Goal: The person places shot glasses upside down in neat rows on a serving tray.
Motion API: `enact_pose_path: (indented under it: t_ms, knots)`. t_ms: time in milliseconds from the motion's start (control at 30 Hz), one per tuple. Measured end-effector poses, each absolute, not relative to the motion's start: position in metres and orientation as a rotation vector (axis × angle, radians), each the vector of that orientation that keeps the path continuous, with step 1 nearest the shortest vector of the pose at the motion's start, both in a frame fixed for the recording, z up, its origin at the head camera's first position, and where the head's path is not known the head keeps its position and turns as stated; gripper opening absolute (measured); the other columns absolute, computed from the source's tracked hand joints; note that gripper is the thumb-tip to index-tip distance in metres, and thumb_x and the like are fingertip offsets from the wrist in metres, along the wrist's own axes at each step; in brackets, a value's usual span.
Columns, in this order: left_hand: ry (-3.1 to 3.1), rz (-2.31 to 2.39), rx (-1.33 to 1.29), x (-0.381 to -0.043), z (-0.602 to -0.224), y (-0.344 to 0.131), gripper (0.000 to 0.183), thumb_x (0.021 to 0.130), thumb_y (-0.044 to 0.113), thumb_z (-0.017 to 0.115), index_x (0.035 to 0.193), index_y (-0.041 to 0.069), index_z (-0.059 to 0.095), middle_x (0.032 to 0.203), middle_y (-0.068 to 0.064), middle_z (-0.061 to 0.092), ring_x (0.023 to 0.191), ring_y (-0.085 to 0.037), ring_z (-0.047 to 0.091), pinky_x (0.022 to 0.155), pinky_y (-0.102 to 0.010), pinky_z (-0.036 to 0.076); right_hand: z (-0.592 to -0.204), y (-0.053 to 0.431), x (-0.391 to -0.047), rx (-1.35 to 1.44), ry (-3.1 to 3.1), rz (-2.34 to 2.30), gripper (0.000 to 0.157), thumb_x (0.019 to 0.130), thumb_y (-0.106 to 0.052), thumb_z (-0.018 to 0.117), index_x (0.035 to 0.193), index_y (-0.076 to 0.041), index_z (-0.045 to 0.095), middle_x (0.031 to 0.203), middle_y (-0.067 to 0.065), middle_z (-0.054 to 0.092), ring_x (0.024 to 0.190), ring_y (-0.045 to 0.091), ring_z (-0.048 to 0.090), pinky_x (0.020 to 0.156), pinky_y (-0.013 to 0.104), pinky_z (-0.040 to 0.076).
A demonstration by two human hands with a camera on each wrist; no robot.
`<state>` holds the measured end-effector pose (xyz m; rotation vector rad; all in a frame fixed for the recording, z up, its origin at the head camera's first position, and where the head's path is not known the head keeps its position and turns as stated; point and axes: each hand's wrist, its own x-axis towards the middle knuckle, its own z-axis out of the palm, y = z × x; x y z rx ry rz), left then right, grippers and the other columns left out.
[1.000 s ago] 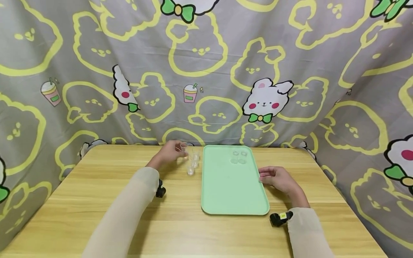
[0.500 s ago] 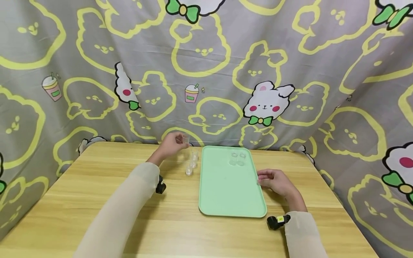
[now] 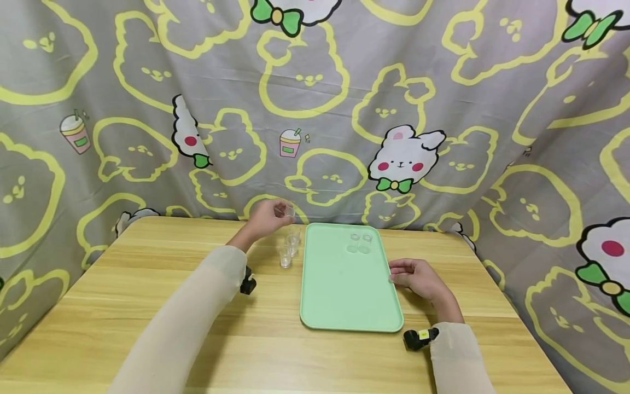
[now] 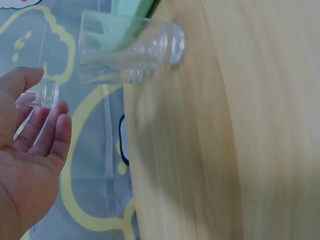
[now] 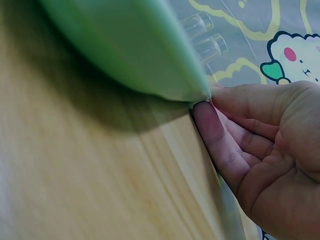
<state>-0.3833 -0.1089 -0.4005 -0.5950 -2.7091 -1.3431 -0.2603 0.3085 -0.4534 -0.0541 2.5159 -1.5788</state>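
My left hand pinches a small clear shot glass between thumb and fingers. It holds this glass above the far edge of the table, left of the green tray. Below and nearer stand three more clear shot glasses, one of them large and upright in the left wrist view. With thumb and fingers, my right hand grips the tray's right rim. Two shot glasses stand side by side near the tray's far right corner; their ends also show in the right wrist view.
The wooden table reaches back to a grey patterned curtain, which hangs close behind the far edge. A small black camera sits at each wrist, the right one just beyond the tray's near right corner.
My left hand has lifted the shot glass from near the table and carried it slightly right. My right hand stays at the tray's rim. The head view has shifted a little.
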Motion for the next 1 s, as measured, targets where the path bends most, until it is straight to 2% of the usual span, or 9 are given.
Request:
enact_pose_path:
  t_ms: [267, 433, 667, 933, 1000]
  knots:
    - [-2.697, -1.413, -0.613, -0.383, -0.395, -0.092, 0.037, 0.093, 0.02, 0.078, 0.122, 0.003, 0.063, 0.109, -0.01, 0.063, 0.104, -0.027, 0.064, 0.091, -0.041, 0.055, -0.453, 0.308, -0.259, -0.046, 2.508, -1.586, 0.041, 0.095, -0.002, 0.07, 0.132, 0.012, 0.059, 0.111, 0.016, 0.069, 0.094, 0.016, 0.065, 0.077, 0.026, 0.058]
    - [-2.675, -1.467, -0.618, -0.382, -0.391, -0.08, 0.036, 0.09, 0.017, 0.081, 0.114, 0.004, 0.058, 0.108, -0.011, 0.061, 0.1, -0.026, 0.064, 0.087, -0.039, 0.056, -0.453, 0.308, -0.258, -0.039, 2.502, -1.592, 0.041, 0.096, -0.003, 0.07, 0.132, 0.012, 0.059, 0.112, 0.017, 0.069, 0.095, 0.016, 0.065, 0.078, 0.028, 0.058]
    - [-2.663, -1.489, -0.659, -0.38, -0.389, -0.064, 0.035, 0.089, 0.015, 0.081, 0.112, 0.005, 0.057, 0.107, -0.01, 0.06, 0.098, -0.024, 0.064, 0.086, -0.036, 0.056, -0.454, 0.308, -0.257, -0.024, 2.486, -1.608, 0.041, 0.096, -0.002, 0.07, 0.133, 0.012, 0.059, 0.113, 0.018, 0.068, 0.094, 0.017, 0.066, 0.078, 0.029, 0.059]
    - [-2.642, -1.466, -0.766, -0.378, -0.388, -0.046, 0.039, 0.089, 0.012, 0.08, 0.117, -0.005, 0.059, 0.112, -0.018, 0.063, 0.096, -0.024, 0.063, 0.087, -0.036, 0.056, -0.454, 0.307, -0.258, -0.028, 2.491, -1.605, 0.041, 0.095, -0.002, 0.07, 0.132, 0.012, 0.059, 0.112, 0.017, 0.069, 0.094, 0.017, 0.065, 0.078, 0.028, 0.058]
    - [-2.643, -1.46, -0.782, -0.378, -0.388, -0.042, 0.039, 0.089, 0.012, 0.08, 0.118, -0.005, 0.059, 0.112, -0.018, 0.063, 0.095, -0.023, 0.063, 0.087, -0.035, 0.056, -0.453, 0.307, -0.259, -0.027, 2.495, -1.6, 0.041, 0.095, -0.002, 0.07, 0.132, 0.011, 0.059, 0.112, 0.017, 0.069, 0.094, 0.017, 0.065, 0.077, 0.027, 0.058]
